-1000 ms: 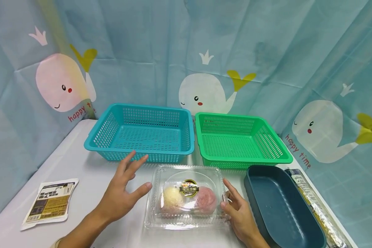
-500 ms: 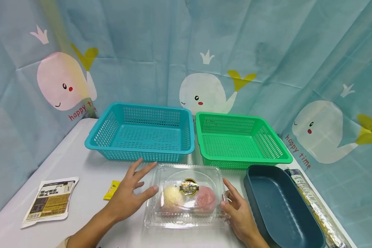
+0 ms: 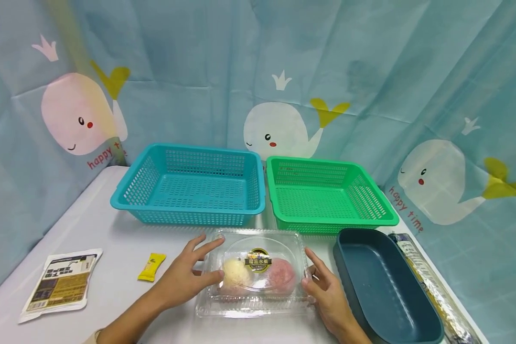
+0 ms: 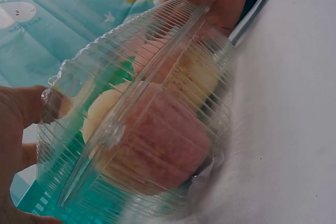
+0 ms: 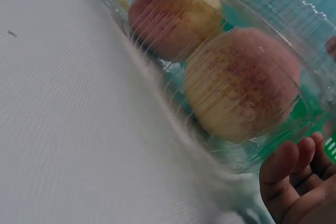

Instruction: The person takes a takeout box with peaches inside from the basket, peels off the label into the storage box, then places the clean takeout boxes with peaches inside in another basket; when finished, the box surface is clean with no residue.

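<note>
A clear plastic clamshell box (image 3: 258,298) of peaches (image 3: 281,276) lies on the white table, its lid down and a black and gold label (image 3: 258,261) on top. My left hand (image 3: 187,272) is at its left side, fingers spread, with the thumb over the lid's edge and a fingertip at the far left corner. At the right side, the thumb and index fingertip of my right hand (image 3: 330,296) rest against the edge. In the right wrist view, the loosely bent fingers (image 5: 281,163) sit beside the box's corner. Blushed peaches (image 5: 244,85) show through the ribbed plastic wall.
A blue basket (image 3: 189,214) and a green basket (image 3: 335,223) stand behind the box. A dark blue tub (image 3: 380,282) and a long silvery packet (image 3: 430,291) are on the right. To the left lie a small yellow packet (image 3: 152,266) and a white and brown pouch (image 3: 61,284).
My left hand has moved right and nearer to the box, its thumb now over the lid; the small yellow packet has come into sight behind it. The right hand has stayed at the box's right side.
</note>
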A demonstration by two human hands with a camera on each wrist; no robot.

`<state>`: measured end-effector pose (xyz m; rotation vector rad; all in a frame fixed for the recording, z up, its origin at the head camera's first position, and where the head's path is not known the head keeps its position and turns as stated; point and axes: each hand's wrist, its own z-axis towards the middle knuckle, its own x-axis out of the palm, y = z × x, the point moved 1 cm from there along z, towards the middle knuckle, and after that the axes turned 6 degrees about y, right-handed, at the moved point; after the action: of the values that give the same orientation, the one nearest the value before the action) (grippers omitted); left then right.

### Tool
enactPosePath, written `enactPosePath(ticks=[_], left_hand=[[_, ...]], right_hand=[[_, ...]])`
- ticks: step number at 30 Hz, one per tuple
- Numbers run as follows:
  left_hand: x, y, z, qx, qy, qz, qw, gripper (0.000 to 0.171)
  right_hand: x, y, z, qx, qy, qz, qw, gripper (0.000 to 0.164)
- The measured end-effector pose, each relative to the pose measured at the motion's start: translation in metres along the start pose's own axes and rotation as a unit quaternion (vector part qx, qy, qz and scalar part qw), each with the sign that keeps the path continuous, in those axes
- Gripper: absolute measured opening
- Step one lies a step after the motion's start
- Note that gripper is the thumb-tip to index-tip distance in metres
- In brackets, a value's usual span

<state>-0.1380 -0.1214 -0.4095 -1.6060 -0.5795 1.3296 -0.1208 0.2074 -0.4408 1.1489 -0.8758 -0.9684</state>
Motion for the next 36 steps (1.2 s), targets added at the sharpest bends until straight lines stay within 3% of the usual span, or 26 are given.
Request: enactPosePath(ticks=[4, 7, 10, 13, 17, 21, 25, 31, 36], left_hand=[[0.0, -0.001, 0.001, -0.011, 0.011, 0.0, 0.9999, 0.061], [0.0, -0.003, 0.003, -0.025, 0.024, -0.019, 0.9992, 0.062], [-0.001, -0.005, 0.005, -0.044, 0.046, -0.079, 0.9948, 0.063], [-0.003, -0.005, 0.007, -0.063, 0.066, -0.163, 0.9825, 0.064], [-0.005, -0.005, 0.008, -0.072, 0.076, -0.215, 0.971, 0.066], [-0.005, -0.005, 0.008, -0.08, 0.073, -0.219, 0.9697, 0.066], [-0.004, -0.006, 0.007, -0.082, 0.071, -0.219, 0.9696, 0.067], [-0.004, -0.006, 0.006, -0.079, 0.07, -0.225, 0.9686, 0.068], [-0.004, -0.005, 0.007, -0.082, 0.068, -0.228, 0.9677, 0.068]], right_hand=[[0.0, 0.007, -0.001, 0.044, -0.041, -0.068, 0.996, 0.061], [0.001, 0.017, -0.003, 0.064, -0.082, -0.13, 0.986, 0.056], [0.001, 0.032, -0.002, 0.073, -0.118, -0.161, 0.977, 0.05], [0.001, 0.05, 0.001, 0.064, -0.128, -0.148, 0.979, 0.046], [0.001, 0.077, 0.008, 0.017, -0.087, -0.13, 0.987, 0.045], [0.0, 0.102, 0.02, -0.023, -0.03, -0.139, 0.99, 0.043], [0.001, 0.121, 0.035, -0.03, 0.015, -0.143, 0.989, 0.039], [0.005, 0.13, 0.057, 0.012, 0.053, -0.132, 0.99, 0.037], [0.011, 0.125, 0.074, 0.053, 0.089, -0.142, 0.984, 0.037]])
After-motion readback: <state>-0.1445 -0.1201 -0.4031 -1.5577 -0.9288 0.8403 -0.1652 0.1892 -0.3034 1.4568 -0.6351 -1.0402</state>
